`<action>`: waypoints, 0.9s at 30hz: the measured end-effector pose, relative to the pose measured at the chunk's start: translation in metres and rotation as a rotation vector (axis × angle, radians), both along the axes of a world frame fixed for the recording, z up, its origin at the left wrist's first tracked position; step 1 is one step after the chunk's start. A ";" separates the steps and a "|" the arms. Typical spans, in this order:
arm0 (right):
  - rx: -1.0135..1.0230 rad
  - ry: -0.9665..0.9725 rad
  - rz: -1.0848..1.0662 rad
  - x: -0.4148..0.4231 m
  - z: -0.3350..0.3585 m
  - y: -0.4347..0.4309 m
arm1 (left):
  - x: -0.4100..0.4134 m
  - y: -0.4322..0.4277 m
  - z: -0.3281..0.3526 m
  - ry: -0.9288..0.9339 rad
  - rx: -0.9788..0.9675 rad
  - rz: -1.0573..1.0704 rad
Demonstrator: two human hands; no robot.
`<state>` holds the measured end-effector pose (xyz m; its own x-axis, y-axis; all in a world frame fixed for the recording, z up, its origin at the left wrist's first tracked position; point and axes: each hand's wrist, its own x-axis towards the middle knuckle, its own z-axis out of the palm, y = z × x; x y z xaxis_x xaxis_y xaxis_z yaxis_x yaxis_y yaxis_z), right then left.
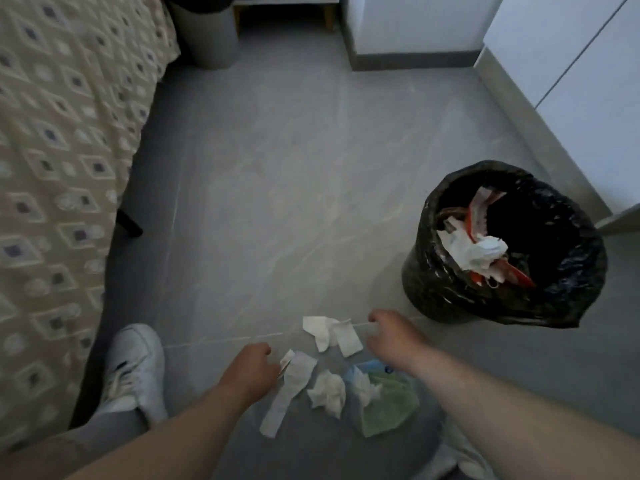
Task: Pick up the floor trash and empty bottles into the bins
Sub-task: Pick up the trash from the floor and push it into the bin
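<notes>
Left of the black-lined bin [433, 289], floor trash [327, 393] lies bunched, seemingly for easy gathering: the left grip [249, 370] pinches a paper strip [294, 379], the right grip [394, 337] curls beside white scraps [346, 337], its hold unclear.

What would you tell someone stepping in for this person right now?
Left hand curled at the long paper strip, right hand curled by the flat paper pieces; grip unclear for both.
Crumpled tissue and green wrapper lie on the floor nearby.
Black-lined bin already holds tissues and wrappers.
To do: bin all this floor litter. No bottles visible.
</notes>
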<state>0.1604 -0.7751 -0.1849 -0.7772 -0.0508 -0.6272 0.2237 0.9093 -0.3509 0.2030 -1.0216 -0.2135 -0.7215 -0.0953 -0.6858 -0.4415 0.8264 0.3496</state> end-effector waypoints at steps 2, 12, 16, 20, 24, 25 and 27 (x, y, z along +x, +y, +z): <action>0.063 -0.066 0.018 0.008 -0.019 0.012 | 0.005 0.005 -0.020 -0.032 -0.011 0.022; 0.154 -0.248 0.292 0.043 -0.073 0.027 | 0.011 0.041 -0.075 0.055 -0.253 -0.094; 0.226 -0.094 0.286 0.047 -0.089 0.023 | 0.017 0.045 -0.091 0.056 -0.147 -0.042; 0.136 -0.085 0.218 0.047 -0.099 0.030 | 0.019 0.043 -0.095 0.035 0.022 0.075; -0.022 -0.132 0.030 0.037 -0.096 0.039 | 0.009 0.034 -0.089 -0.006 0.068 0.066; -0.047 -0.131 -0.008 0.033 -0.094 0.039 | 0.006 0.032 -0.086 0.001 0.098 0.080; -0.101 -0.113 -0.065 0.025 -0.087 0.037 | 0.000 0.024 -0.079 0.018 0.155 0.119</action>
<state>0.1858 -0.7376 -0.2722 -0.7055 -0.0698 -0.7052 0.3242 0.8531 -0.4087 0.2029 -0.9973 -0.2924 -0.7238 -0.0749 -0.6860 -0.5254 0.7042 0.4775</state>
